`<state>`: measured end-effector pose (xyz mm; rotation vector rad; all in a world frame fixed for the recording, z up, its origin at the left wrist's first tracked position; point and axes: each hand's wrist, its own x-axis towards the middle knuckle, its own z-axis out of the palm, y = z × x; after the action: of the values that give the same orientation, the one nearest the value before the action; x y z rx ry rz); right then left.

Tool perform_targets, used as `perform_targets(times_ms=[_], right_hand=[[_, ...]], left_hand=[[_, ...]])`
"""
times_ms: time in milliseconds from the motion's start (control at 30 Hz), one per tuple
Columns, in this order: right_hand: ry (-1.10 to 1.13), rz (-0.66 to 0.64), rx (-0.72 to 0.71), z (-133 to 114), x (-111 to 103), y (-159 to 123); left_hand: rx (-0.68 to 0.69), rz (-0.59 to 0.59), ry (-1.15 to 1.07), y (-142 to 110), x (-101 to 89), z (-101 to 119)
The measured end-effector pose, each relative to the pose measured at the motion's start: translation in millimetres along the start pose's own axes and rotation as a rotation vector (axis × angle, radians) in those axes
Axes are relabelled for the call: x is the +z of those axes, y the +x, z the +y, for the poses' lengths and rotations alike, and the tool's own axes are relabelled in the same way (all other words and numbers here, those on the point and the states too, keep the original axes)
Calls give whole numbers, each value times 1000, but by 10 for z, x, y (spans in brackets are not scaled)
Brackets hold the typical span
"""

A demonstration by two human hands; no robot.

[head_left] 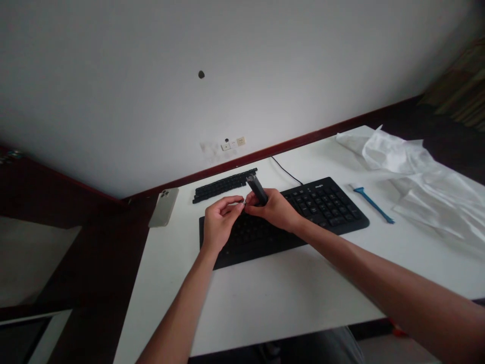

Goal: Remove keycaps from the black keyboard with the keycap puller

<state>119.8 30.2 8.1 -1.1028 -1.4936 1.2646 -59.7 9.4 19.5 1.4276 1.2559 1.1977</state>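
A black keyboard [322,207] lies on the white table [288,293], its cable running to the back edge. My right hand [275,207] hovers over the keyboard's middle, closed around a dark stick-shaped tool [256,189] that points up and back. My left hand [222,220] is beside it, fingers pinched at the tool's lower tip on something too small to make out. Behind the hands lies a row of loose black keycaps [223,185].
A phone [163,207] lies face down at the table's left back corner. A blue tool [373,203] rests right of the keyboard. Crumpled white cloth or plastic [413,172] covers the right back area. A wall with sockets [233,143] stands behind.
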Motion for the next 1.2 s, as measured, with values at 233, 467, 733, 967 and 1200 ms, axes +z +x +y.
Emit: perform_targets(times_ms=[233, 467, 733, 967, 1200], right_hand=[[-189, 33, -78, -98, -23, -31], [-241, 32, -22, -179, -48, -39], [-275, 43, -108, -205, -40, -55], [-271, 30, -86, -195, -59, -38], [-428, 19, -277, -350, -49, -106]], left_hand=[[-16, 103, -31, -48, 119, 33], [-45, 147, -111, -76, 162, -9], [-29, 75, -178, -16, 100, -40], [55, 83, -48, -43, 121, 3], [-60, 190, -233, 52, 21, -71]])
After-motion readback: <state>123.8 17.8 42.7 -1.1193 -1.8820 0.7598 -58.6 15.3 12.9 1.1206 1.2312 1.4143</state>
